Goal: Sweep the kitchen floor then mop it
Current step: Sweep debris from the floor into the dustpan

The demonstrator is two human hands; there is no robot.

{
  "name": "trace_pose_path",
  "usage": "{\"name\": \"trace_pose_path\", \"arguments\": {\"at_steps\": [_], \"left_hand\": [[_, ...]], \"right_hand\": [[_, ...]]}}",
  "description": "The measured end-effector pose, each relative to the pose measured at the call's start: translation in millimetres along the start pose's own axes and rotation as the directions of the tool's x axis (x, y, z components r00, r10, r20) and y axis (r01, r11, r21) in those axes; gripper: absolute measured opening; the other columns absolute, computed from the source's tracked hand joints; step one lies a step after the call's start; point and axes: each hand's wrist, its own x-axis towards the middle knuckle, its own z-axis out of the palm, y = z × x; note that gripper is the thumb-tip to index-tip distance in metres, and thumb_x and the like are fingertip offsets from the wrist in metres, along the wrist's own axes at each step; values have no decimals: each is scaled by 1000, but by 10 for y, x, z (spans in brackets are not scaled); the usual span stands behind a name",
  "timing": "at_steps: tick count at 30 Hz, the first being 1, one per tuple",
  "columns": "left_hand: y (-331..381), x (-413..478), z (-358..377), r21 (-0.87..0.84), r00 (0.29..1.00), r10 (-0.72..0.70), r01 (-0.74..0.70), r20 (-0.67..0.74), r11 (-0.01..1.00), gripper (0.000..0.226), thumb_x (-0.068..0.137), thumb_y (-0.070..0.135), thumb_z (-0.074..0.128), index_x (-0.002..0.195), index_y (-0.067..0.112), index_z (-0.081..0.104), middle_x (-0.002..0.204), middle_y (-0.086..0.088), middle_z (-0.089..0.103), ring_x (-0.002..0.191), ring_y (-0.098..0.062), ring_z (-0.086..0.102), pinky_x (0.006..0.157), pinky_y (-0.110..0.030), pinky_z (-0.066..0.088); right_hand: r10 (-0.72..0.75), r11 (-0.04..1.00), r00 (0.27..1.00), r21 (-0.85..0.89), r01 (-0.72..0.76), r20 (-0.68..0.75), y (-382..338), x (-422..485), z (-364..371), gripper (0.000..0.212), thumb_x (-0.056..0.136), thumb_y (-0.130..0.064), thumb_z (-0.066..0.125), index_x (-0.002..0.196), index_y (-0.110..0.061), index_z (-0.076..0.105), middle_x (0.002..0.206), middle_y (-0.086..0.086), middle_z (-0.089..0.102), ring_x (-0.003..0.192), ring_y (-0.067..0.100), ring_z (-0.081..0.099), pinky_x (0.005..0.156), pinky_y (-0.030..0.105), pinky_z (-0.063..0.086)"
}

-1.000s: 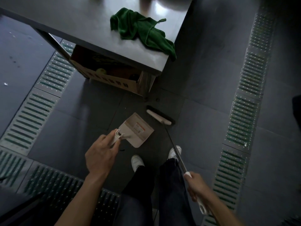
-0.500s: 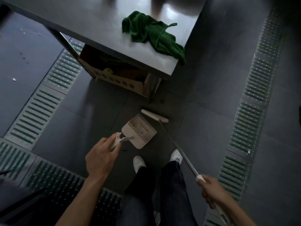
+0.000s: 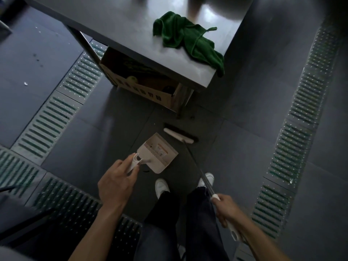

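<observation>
Down low, the left hand [image 3: 114, 183] curls its fingers round the short handle of a beige dustpan [image 3: 162, 152], thumb lying along the top. The pan hangs close over the dark tiled floor [image 3: 244, 119], just beyond the person's white shoes [image 3: 162, 186], with its open mouth turned toward the far right. Whether its lip touches the tiles cannot be told.

The right hand [image 3: 226, 210] is closed in a fist round the white grip at the near end of the broom [image 3: 178, 135]. The thin pole runs from that hand past the right shoe, up and to the left. The pale head lies on the floor just beside the pan's far edge, with its dark bristles on the far side.

Farther off stands a steel bench [image 3: 122, 23] with a crumpled green cloth [image 3: 188, 40] near its right corner, one end drooping over the edge. A cardboard box [image 3: 143, 89] sits beneath the bench. Slotted drain grates [image 3: 56, 113] run along the floor on the left, on the right and across the near left.
</observation>
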Motion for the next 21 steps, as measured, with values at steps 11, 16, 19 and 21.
{"name": "trace_pose_path", "arguments": {"at_steps": [11,16,19,21], "left_hand": [[-291,-68,-50,-95,992,-118,113,-53,989,39,93,43,67,131,36,65,80,6,54,65,-22,59,52,-33,48],[-497,-102,-205,-122,966,-235,222,-105,968,36,94,43,67,129,35,67,78,3,56,65,-22,57,54,-31,41],[-651,-75,-250,-116,959,-260,247,-112,962,36,95,45,64,130,37,66,80,3,57,68,-20,56,57,-31,39],[-753,-35,-251,-121,952,-289,276,-104,953,36,96,47,62,131,39,65,81,6,56,70,-15,51,60,-31,38]], "right_hand": [[-61,998,993,26,59,97,-5,-249,211,21,102,-18,50,84,-11,56,54,10,41,31,16,35,37,18,27],[-119,992,993,32,118,10,-454,141,461,25,101,-18,50,77,-12,54,49,5,46,37,19,42,39,25,34],[-102,989,994,108,105,-32,-819,421,661,21,101,-19,48,88,-6,58,48,7,44,31,19,38,34,23,33],[-129,985,991,107,133,-42,-1051,603,810,21,101,-20,48,94,-4,59,48,8,47,30,19,42,35,24,35]]}}
